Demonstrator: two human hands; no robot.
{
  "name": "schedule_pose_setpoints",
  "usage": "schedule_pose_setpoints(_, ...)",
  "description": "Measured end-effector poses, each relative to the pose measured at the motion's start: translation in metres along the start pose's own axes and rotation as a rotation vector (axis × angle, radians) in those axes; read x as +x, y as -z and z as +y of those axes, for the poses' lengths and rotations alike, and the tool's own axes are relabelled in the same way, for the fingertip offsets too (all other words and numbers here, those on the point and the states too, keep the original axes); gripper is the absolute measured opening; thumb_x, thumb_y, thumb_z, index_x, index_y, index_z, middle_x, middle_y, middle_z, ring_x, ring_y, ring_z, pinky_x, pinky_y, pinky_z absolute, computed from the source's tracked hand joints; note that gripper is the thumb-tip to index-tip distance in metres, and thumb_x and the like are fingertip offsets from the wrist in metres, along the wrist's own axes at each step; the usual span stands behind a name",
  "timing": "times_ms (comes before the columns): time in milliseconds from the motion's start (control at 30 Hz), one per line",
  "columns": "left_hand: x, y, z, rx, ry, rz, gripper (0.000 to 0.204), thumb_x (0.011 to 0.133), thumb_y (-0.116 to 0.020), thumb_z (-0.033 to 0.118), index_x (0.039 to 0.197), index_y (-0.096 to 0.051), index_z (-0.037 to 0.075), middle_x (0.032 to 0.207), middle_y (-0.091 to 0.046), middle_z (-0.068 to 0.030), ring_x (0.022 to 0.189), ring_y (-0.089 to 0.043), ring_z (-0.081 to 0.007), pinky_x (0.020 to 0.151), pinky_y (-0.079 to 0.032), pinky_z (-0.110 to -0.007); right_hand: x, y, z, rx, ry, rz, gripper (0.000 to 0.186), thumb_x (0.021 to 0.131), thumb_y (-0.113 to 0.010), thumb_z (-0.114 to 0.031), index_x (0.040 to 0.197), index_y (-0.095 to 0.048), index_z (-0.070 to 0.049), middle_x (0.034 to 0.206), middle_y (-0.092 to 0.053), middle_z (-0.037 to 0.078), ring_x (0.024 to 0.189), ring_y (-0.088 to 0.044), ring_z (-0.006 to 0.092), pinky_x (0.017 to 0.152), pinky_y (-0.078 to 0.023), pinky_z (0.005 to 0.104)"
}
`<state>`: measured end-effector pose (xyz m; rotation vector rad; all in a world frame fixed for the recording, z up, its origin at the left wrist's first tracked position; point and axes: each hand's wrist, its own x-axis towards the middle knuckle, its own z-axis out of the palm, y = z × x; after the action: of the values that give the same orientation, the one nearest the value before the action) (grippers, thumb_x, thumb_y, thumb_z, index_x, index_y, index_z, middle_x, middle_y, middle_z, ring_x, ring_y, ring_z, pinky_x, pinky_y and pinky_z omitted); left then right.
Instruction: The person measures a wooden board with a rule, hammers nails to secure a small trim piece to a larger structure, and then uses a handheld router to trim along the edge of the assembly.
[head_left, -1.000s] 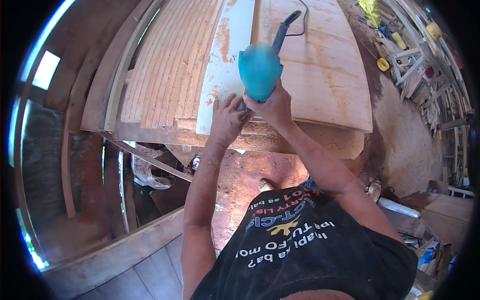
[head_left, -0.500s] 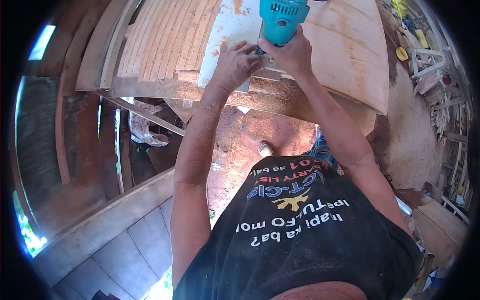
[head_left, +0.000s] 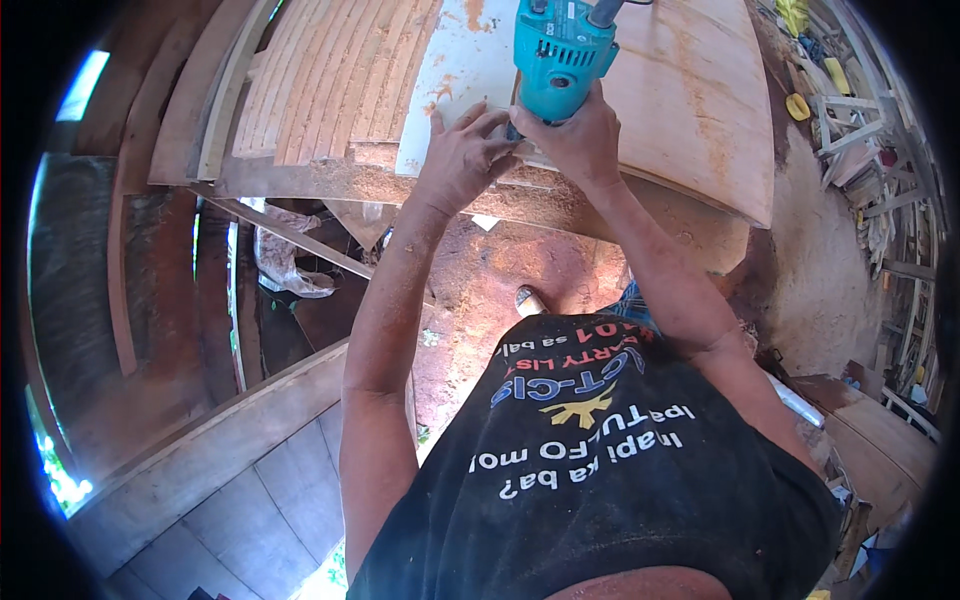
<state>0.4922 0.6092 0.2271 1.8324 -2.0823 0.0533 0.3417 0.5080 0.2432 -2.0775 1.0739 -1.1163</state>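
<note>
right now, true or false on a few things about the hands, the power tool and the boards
1. The right hand grips a teal power tool. True.
2. The left hand hangs at the person's side. False: it lies on the white board beside the tool.
3. The tool is red. False: teal.
4. Slatted wood lies left of the white board. True.
5. The ground below is reddish dirt. True.
</note>
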Motion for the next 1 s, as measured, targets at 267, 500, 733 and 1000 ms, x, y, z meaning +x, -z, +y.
schedule_pose_setpoints(267, 0.003, -0.005, -0.004, 0.036, -0.001, -0.049, 0.02, 0.081, -0.068, 0.037, 0.099, -0.073, 0.029, 0.131, -0.053, 0.0031, 0.129, -0.045, -0.025, 0.094, -0.03, -0.071, -0.005, -0.005, 0.0, 0.02, 0.048, 0.059, 0.064, 0.063, -0.08, -0.048, 0.093, -0.049, 0.0, 0.073, -0.066, 0.014, 0.065, -0.068, 0.0317, 0.061, -0.055, 0.0412)
schedule_pose_setpoints(500, 0.008, -0.002, 0.0, 0.038, 0.017, -0.064, 0.021, 0.084, -0.064, 0.039, 0.099, -0.073, 0.026, 0.128, -0.055, 0.0019, 0.128, -0.046, -0.0265, 0.092, -0.03, -0.073, -0.004, -0.004, -0.001, 0.01, 0.039, 0.068, 0.063, 0.063, -0.08, -0.048, 0.092, -0.049, -0.001, 0.073, -0.066, 0.014, 0.066, -0.067, 0.032, 0.062, -0.055, 0.0412)
schedule_pose_setpoints(733, 0.012, -0.008, -0.002, 0.043, 0.045, -0.049, 0.03, 0.088, -0.058, 0.044, 0.102, -0.072, 0.022, 0.126, -0.056, 0.0025, 0.126, -0.048, -0.028, 0.09, -0.031, -0.072, 0.001, -0.008, 0.005, 0.002, 0.075, 0.083, 0.063, 0.062, -0.08, -0.047, 0.092, -0.049, -0.001, 0.074, -0.066, 0.015, 0.067, -0.068, 0.0322, 0.063, -0.055, 0.041)
schedule_pose_setpoints(1000, 0.025, -0.011, -0.006, 0.099, 0.068, -0.011, 0.034, 0.089, -0.054, 0.048, 0.107, -0.07, 0.023, 0.124, -0.058, 0.0054, 0.125, -0.049, -0.0265, 0.088, -0.034, -0.07, 0.013, -0.012, 0.013, -0.012, 0.099, 0.093, 0.065, 0.061, -0.081, -0.049, 0.093, -0.05, 0.0, 0.075, -0.066, 0.014, 0.068, -0.068, 0.0313, 0.063, -0.055, 0.0398)
